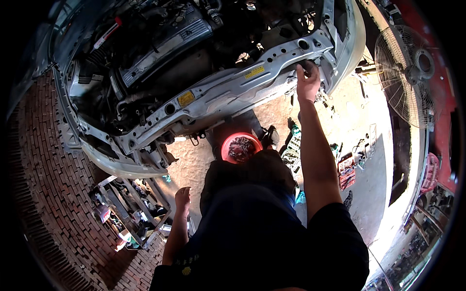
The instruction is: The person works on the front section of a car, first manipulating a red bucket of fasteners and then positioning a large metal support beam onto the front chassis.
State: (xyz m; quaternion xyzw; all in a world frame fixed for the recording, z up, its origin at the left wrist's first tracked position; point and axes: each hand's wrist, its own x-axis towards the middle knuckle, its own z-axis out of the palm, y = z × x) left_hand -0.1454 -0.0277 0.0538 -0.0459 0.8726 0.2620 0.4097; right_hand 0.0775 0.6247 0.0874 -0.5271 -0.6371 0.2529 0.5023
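Head view looks down on a car [194,72] with the hood open and the front bumper off, so the grey front crossbeam [233,87] lies bare across the picture. Below it is sandy ground [359,121]; a brick floor [43,169] is to the left. A standing fan [405,72] is at the right edge. A tool tray [131,213] sits on the bricks, near the left hand. A red bowl [241,147] full of small metal parts stands under the beam, and a socket set [292,148] lies just beside it.

The right hand [307,82] reaches up to the right end of the beam, fingers closed over its lower edge; what it holds there, a bolt or only the metal, I cannot tell, the spot is dark. The left hand [182,200] hangs free beside the body, fingers loosely curled, holding nothing.

To work well at this spot, I think the hand should feel the fastener first, keep the wrist straight, and put any loose part into the bowl
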